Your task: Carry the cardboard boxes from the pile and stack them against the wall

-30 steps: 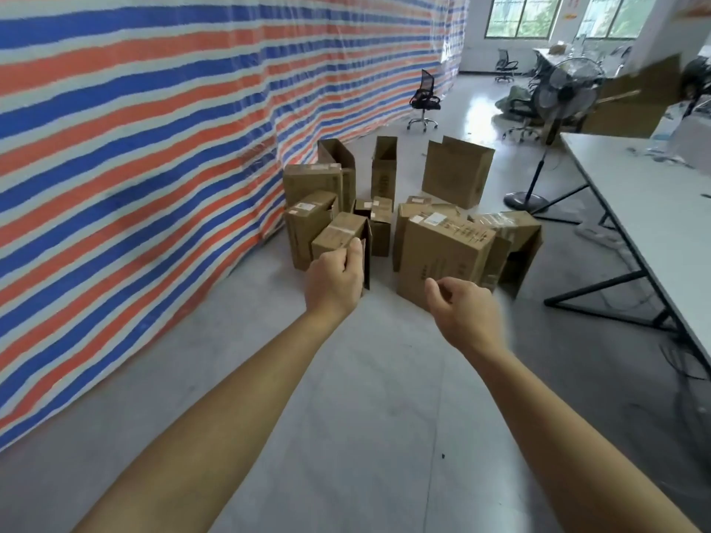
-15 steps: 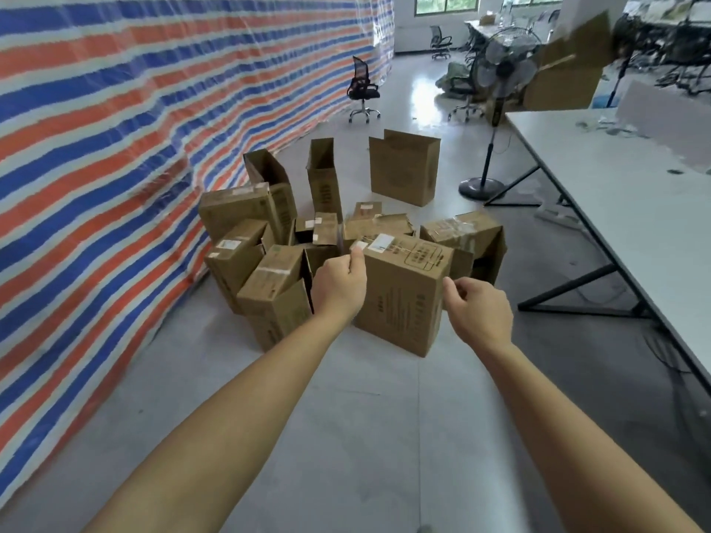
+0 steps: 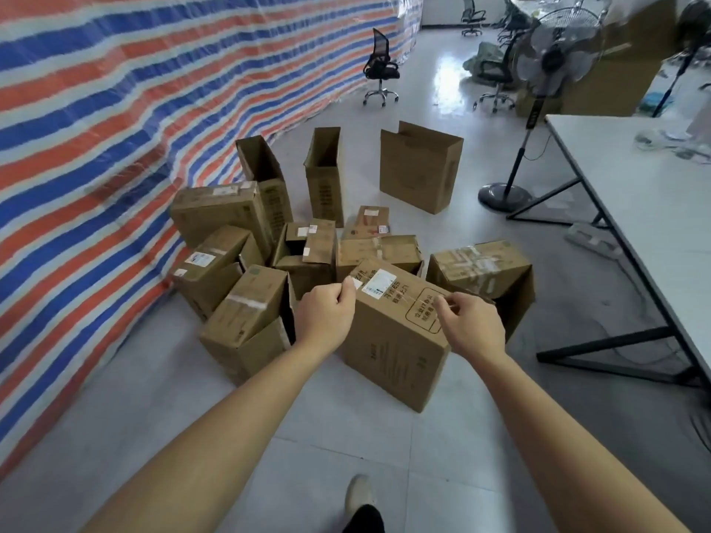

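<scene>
Pile [image 3: 307,255] of cardboard boxes sits on floor beside striped tarp wall [image 3: 115,109]; I see no neat stack, so I judge task barely begun. My left hand [image 3: 327,315] and right hand [image 3: 471,328], both loosely curled, empty, hover at top corners of nearest box [image 3: 396,340]. Versus a second ago: pile much closer, hands now over this box, view tipped down.

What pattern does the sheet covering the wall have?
The sheet has red, blue and white horizontal stripes, clearest in the head view.
</scene>
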`<state>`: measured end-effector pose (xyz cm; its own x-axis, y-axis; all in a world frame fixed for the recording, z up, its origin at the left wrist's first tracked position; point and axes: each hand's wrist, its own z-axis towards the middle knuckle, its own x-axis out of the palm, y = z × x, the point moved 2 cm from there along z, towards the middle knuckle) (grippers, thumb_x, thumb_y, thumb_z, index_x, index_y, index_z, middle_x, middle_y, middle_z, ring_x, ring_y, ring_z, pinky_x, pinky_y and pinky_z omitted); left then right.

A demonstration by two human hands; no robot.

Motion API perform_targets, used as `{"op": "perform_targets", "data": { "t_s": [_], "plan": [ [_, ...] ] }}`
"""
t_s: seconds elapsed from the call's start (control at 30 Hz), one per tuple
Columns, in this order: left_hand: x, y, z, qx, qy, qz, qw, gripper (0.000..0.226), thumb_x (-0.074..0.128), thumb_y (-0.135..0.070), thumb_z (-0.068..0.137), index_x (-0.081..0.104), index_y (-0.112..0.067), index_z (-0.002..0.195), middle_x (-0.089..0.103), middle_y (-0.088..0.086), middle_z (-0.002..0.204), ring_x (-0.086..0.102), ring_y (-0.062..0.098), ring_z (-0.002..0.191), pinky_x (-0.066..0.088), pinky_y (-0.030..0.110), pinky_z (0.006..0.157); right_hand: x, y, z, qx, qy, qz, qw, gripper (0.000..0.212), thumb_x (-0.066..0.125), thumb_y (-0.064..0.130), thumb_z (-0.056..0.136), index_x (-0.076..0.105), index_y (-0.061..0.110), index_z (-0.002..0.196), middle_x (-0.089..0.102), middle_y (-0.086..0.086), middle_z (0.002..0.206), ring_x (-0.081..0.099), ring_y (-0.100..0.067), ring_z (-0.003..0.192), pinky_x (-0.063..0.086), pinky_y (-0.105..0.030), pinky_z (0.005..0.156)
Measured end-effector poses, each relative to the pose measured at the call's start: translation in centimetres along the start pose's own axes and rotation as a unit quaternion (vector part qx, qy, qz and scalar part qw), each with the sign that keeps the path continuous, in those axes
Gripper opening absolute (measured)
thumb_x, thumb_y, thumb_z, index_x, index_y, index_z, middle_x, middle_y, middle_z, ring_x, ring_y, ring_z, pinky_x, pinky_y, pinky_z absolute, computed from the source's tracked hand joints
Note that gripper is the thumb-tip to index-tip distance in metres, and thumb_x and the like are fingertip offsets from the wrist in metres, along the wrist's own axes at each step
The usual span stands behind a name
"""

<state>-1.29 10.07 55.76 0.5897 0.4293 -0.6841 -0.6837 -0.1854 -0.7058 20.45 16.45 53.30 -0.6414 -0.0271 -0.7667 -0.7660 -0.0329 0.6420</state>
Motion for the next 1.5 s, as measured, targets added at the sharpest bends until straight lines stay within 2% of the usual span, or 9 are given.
{"op": "perform_targets", "data": {
  "t_s": [0.23, 0.43, 0.57, 0.63, 0.7, 0.97, 1.2, 1.4, 1.5],
  "plan": [
    [8.4, 1.3, 14.6, -0.040, 0.083, 0.015, 0.996, 0.057, 0.041, -0.040, 0.104, 0.044, -0.017, 0.051, 0.046, -0.003, 0.048, 0.047, 0.016, 0.050, 0.025, 0.029, 0.049, 4.3, -1.8, 13.3, 0.069, 0.073, 0.001, 0.995, 0.022, 0.054, 0.042, 0.101, 0.070, 0.028, 0.100, 0.073, 0.009, 0.088, 0.069, -0.007, 0.073, 0.063, -0.034, 0.065],
    [18.0, 1.2, 24.3, -0.071, 0.143, 0.054, 0.986, 0.054, 0.040, -0.049, 0.102, 0.050, -0.016, 0.060, 0.057, -0.001, 0.060, 0.055, 0.018, 0.059, 0.028, 0.028, 0.050, 5.9, -7.0, 24.1, 0.131, 0.088, 0.008, 0.988, 0.025, 0.052, 0.040, 0.102, 0.066, 0.023, 0.112, 0.065, 0.010, 0.089, 0.058, 0.001, 0.068, 0.045, -0.020, 0.051],
    [25.1, 3.5, 28.8, -0.090, 0.185, 0.117, 0.972, 0.047, 0.040, -0.061, 0.096, 0.050, -0.024, 0.068, 0.061, -0.002, 0.080, 0.060, 0.021, 0.081, 0.038, 0.031, 0.059, 9.9, -11.8, 30.7, 0.182, 0.114, 0.009, 0.977, 0.047, 0.053, 0.044, 0.098, 0.056, 0.018, 0.137, 0.066, -0.005, 0.125, 0.065, -0.021, 0.104, 0.057, -0.037, 0.082],
    [29.1, 4.9, 30.7, -0.118, 0.194, 0.139, 0.964, 0.048, 0.041, -0.067, 0.092, 0.060, -0.023, 0.086, 0.063, 0.002, 0.103, 0.059, 0.023, 0.099, 0.049, 0.038, 0.078, 13.0, -14.9, 33.8, 0.217, 0.165, 0.009, 0.962, 0.058, 0.055, 0.049, 0.097, 0.049, 0.016, 0.144, 0.055, -0.012, 0.141, 0.059, -0.029, 0.120, 0.053, -0.041, 0.095],
    [31.7, 6.2, 31.6, -0.156, 0.216, 0.157, 0.951, 0.054, 0.044, -0.069, 0.091, 0.061, -0.021, 0.108, 0.057, 0.004, 0.123, 0.053, 0.025, 0.116, 0.044, 0.042, 0.096, 15.4, -17.0, 35.0, 0.264, 0.200, 0.023, 0.943, 0.070, 0.057, 0.054, 0.095, 0.041, 0.014, 0.150, 0.043, -0.017, 0.150, 0.054, -0.034, 0.127, 0.050, -0.043, 0.101],
    [40.9, 16.2, 35.3, -0.271, 0.240, 0.210, 0.908, 0.096, 0.062, -0.079, 0.071, 0.039, -0.019, 0.142, 0.030, 0.012, 0.154, 0.025, 0.033, 0.143, 0.023, 0.056, 0.115, 24.8, -24.6, 35.8, 0.442, 0.149, -0.005, 0.885, 0.124, 0.063, 0.082, 0.072, -0.007, 0.027, 0.160, -0.008, -0.018, 0.167, 0.013, -0.041, 0.151, 0.020, -0.059, 0.119],
    [42.8, 24.7, 37.6, -0.307, 0.222, 0.213, 0.900, 0.131, 0.069, -0.082, 0.060, 0.005, -0.022, 0.157, 0.004, 0.012, 0.165, 0.002, 0.034, 0.152, 0.006, 0.060, 0.120, 29.9, -26.6, 33.6, 0.462, 0.047, 0.064, 0.883, 0.128, 0.068, 0.079, 0.071, -0.014, 0.033, 0.159, 0.016, -0.015, 0.160, 0.027, -0.039, 0.143, 0.031, -0.054, 0.113],
    [39.7, 28.7, 34.8, -0.360, 0.202, 0.179, 0.893, 0.129, 0.067, -0.089, 0.049, 0.013, -0.037, 0.153, 0.019, 0.012, 0.154, 0.020, 0.034, 0.144, 0.020, 0.055, 0.115, 30.5, -26.2, 32.9, 0.418, 0.053, 0.015, 0.907, 0.133, 0.063, 0.090, 0.062, -0.010, 0.036, 0.159, 0.024, -0.015, 0.156, 0.035, -0.039, 0.140, 0.034, -0.055, 0.112],
    [37.6, 31.2, 32.3, -0.429, 0.195, 0.129, 0.873, 0.132, 0.074, -0.086, 0.043, 0.023, -0.028, 0.150, 0.024, 0.009, 0.151, 0.025, 0.032, 0.142, 0.030, 0.052, 0.113, 30.8, -25.5, 33.9, 0.379, 0.080, -0.012, 0.922, 0.134, 0.062, 0.092, 0.059, -0.009, 0.039, 0.159, 0.027, -0.016, 0.154, 0.032, -0.037, 0.140, 0.034, -0.058, 0.113]
  ]
}}
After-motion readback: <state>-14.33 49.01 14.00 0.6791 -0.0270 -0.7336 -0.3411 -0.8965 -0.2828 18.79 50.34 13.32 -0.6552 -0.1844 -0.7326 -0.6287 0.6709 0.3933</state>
